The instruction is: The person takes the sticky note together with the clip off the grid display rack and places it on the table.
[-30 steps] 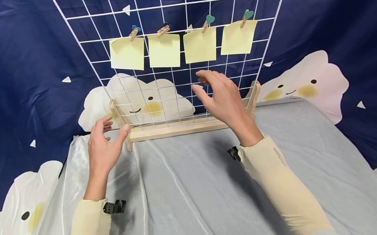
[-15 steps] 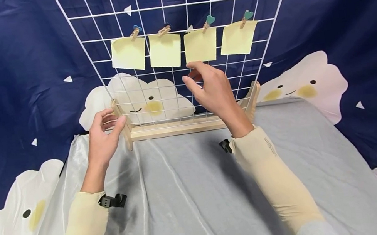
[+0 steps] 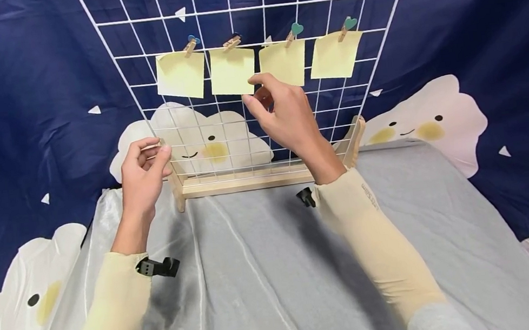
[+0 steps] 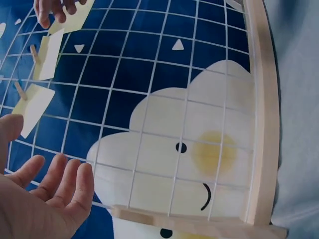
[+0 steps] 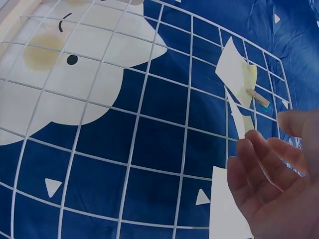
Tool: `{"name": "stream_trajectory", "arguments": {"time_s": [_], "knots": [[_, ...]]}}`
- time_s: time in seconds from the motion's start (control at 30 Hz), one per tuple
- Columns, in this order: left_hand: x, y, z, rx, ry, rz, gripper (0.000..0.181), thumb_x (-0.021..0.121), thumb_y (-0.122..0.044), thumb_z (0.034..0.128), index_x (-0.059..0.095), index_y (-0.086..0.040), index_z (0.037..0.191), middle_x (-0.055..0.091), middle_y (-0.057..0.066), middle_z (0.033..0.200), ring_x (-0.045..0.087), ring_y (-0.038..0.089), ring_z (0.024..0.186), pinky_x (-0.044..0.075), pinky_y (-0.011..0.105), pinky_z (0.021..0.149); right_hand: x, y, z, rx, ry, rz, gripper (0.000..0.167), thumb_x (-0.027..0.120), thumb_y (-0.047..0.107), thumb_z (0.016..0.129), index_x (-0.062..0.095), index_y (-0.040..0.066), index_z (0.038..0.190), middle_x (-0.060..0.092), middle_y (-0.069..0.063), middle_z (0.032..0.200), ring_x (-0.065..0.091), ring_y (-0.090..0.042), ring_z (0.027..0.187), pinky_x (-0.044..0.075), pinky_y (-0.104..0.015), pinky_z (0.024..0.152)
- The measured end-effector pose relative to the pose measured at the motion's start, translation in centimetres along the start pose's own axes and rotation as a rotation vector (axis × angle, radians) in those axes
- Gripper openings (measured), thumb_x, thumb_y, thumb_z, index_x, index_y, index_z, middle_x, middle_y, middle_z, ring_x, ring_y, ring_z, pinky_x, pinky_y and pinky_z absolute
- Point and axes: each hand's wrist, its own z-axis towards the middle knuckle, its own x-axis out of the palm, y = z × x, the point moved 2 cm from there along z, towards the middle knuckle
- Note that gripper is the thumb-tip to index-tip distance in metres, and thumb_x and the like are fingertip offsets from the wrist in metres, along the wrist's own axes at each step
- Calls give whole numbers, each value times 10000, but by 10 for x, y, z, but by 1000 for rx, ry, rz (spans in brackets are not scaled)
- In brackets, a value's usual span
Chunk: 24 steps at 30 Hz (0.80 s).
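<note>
Several yellow paper notes hang in a row on a white wire grid (image 3: 227,122), each held by a small wooden clothespin. My right hand (image 3: 285,111) is at the lower corner of the second note from the left (image 3: 232,71), thumb and fingers apart and bent. Whether it touches the paper cannot be told. It partly covers the third note (image 3: 289,59). My left hand (image 3: 139,168) is beside the grid's left wooden foot (image 3: 178,188), fingers loosely bent and holding nothing. In the left wrist view, the left hand (image 4: 55,199) faces the grid with its palm turned up.
The grid stands in a wooden base (image 3: 247,181) on a table with a grey cloth (image 3: 247,270). Behind it hangs a dark blue curtain (image 3: 27,61) with cloud faces. Clothespins with blue tops (image 3: 193,39) and green heart tops (image 3: 297,29) sit along one wire.
My right hand has risen and moved left, from below the third note to the second note's corner. My left hand has risen slightly, its thumb and fingers drawing closer. The notes have stayed in place.
</note>
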Motion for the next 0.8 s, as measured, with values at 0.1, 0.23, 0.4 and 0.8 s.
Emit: {"name": "stream_trajectory", "arguments": {"time_s": [0.1,0.23,0.4,0.8], "knots": [[3,-4,6,-6,18,-49,338,696,-206,981,572,-67,1263,615,40,1077,624,169,983,569,222,737,0,2,5,3,-4,16,322,635,236,1007,657,27,1251,723,-66,906,647,-175,788,493,-317,695],[8,-12,16,-12,32,-133,252,693,-180,983,589,-118,1203,633,55,1064,634,192,987,581,228,738,-1,5,13,15,-13,55,314,632,221,1007,658,16,1243,710,-78,884,629,-170,765,492,-294,700],[12,-21,25,-24,28,-201,225,695,-159,978,592,-114,1173,649,77,1057,653,185,964,593,240,723,0,7,21,50,-16,121,306,643,216,1004,661,23,1241,708,-76,886,616,-152,747,481,-257,707],[26,-30,37,-39,12,-145,262,697,-175,973,576,-99,1193,640,40,1024,632,167,941,586,228,692,4,8,34,101,-4,194,304,679,205,986,673,42,1242,705,-74,924,619,-143,790,488,-208,749]]}}
